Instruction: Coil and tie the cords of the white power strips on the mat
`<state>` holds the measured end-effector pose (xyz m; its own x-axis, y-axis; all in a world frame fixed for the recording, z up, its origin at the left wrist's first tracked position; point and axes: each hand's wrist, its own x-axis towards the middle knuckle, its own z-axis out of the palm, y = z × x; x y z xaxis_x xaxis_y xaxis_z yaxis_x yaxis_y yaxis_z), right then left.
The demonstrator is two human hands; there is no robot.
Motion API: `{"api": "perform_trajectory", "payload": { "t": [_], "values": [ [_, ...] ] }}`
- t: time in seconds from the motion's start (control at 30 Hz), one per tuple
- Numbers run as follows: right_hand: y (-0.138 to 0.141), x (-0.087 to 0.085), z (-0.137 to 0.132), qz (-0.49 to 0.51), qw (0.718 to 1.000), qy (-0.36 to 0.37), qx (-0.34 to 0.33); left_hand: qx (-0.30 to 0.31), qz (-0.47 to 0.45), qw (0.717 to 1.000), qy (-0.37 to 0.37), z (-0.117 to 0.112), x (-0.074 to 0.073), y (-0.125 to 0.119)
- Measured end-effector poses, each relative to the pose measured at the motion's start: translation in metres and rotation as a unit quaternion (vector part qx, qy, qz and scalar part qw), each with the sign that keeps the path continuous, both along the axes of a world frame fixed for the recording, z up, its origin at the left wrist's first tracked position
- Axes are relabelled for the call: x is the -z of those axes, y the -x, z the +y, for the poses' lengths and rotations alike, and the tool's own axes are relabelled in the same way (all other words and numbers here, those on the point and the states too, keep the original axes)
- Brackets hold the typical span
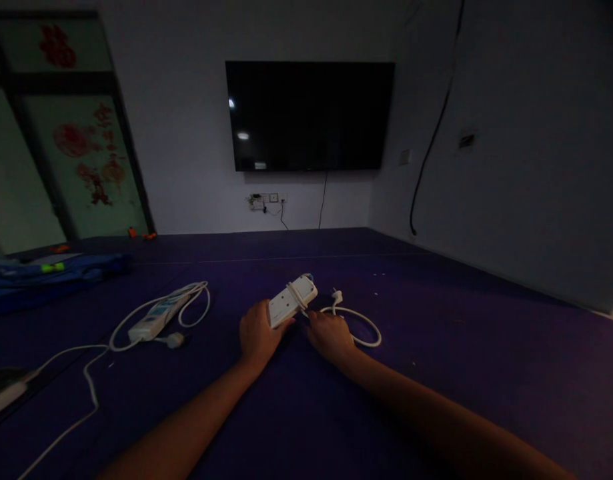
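Note:
A white power strip is tilted up above the purple surface, with its cord wrapped once around the far end. My left hand grips its near end, fingers closed about the sides. Close by on the right, my right hand is closed on the white power cord. The cord's free part curls in a loop to the right of that hand. Its plug lies just beyond my right hand. Part of the cord is hidden under my right fingers.
Another white power strip with a looped cord and plug lies to the left. A third white strip sits at the left edge, its cord trailing forward. Blue cloth lies behind them. A television hangs on the far wall.

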<state>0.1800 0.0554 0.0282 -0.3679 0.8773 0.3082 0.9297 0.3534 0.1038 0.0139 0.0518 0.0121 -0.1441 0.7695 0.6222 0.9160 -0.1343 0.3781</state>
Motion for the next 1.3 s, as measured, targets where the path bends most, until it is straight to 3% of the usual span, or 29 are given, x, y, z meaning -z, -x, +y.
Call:
{"api": "perform_trajectory", "payload": {
  "t": [0.33,0.63,1.0,1.3],
  "values": [
    [-0.003,0.005,0.004,0.041,0.999,0.003,0.001,0.006,0.082,0.997,0.001,-0.005,-0.004,-0.001],
    [-0.004,0.007,0.007,0.079,0.997,0.000,0.007,0.017,0.085,0.996,0.016,0.000,0.000,0.000],
    [-0.004,0.010,0.011,0.053,0.998,-0.001,0.022,0.023,0.093,0.995,0.042,0.005,0.005,0.000],
    [-0.005,0.009,0.012,0.067,0.997,0.009,0.037,0.067,0.090,0.993,0.036,0.004,0.007,0.002]
  ]
}}
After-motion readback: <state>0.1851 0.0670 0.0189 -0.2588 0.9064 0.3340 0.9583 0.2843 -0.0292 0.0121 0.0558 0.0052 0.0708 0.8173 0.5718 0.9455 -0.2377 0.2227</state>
